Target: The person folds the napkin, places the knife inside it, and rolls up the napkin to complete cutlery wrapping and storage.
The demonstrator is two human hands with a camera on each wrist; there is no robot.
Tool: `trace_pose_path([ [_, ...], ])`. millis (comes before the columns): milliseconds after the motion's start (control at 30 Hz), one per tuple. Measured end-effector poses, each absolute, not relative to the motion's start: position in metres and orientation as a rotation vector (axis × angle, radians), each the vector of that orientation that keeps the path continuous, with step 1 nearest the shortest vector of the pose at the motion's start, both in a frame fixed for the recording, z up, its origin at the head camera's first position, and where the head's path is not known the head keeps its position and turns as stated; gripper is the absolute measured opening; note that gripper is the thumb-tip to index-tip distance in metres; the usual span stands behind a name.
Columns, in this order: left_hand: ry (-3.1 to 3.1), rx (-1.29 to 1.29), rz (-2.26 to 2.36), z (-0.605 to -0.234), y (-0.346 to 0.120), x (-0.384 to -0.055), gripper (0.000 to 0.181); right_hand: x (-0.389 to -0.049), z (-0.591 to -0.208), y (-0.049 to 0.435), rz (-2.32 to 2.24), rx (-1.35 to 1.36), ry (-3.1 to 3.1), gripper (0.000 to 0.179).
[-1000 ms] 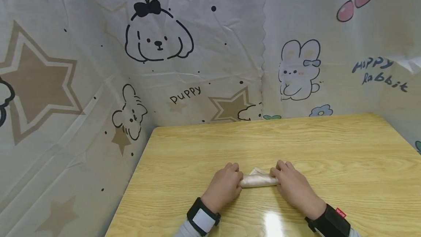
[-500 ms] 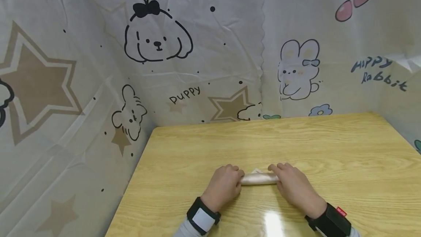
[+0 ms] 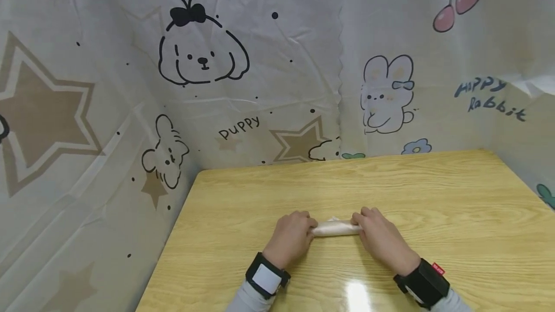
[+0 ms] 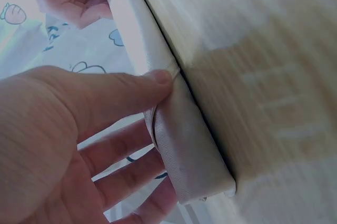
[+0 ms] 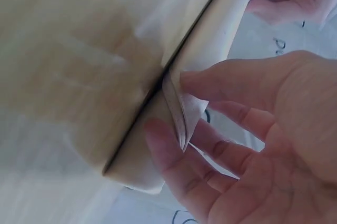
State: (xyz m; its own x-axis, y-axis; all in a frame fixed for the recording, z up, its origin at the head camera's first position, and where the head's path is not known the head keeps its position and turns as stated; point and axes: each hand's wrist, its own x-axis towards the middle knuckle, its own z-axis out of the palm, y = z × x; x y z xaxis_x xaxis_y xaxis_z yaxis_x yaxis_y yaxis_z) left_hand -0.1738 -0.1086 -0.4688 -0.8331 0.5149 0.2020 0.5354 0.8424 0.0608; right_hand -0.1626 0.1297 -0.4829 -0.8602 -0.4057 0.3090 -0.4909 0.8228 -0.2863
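A cream, slightly shiny cloth (image 3: pixel 336 228) lies rolled into a short tube on the table, with a small fold peeking up behind it. My left hand (image 3: pixel 289 236) holds its left part. In the left wrist view the thumb presses the front of the roll (image 4: pixel 187 145) while the fingers reach behind. The right part is held by my right hand (image 3: pixel 382 238). Seen from the right wrist, thumb and fingers curl round the roll (image 5: pixel 210 39) beside a loose layered edge. The inside of the roll is hidden.
The wood-grain table (image 3: pixel 243 196) extends to both sides of the hands and behind the roll. A white printed sheet (image 3: pixel 260 76) hangs along its back and sides. Light glares off the table's front (image 3: pixel 358 295).
Both hands have stayed on the roll as it turned and shifted slightly away from me. The fold behind it shows smaller than before. The head view has also shifted a little.
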Motion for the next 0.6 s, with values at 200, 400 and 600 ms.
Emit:
trace_pose_path([
  [200,-2.832,-0.723,-0.203,-0.472,-0.106,-0.194,0.011,-0.186,-0.484,0.127,0.563,0.667,-2.771,0.023],
  [400,-2.846,-0.615,-0.232,-0.474,-0.102,-0.211,0.018,-0.202,-0.485,0.126,0.612,0.6,-2.793,0.022],
  [600,-2.854,-0.673,-0.324,-0.477,-0.105,-0.212,0.022,-0.2,-0.478,0.136,0.724,0.608,-2.807,0.022],
])
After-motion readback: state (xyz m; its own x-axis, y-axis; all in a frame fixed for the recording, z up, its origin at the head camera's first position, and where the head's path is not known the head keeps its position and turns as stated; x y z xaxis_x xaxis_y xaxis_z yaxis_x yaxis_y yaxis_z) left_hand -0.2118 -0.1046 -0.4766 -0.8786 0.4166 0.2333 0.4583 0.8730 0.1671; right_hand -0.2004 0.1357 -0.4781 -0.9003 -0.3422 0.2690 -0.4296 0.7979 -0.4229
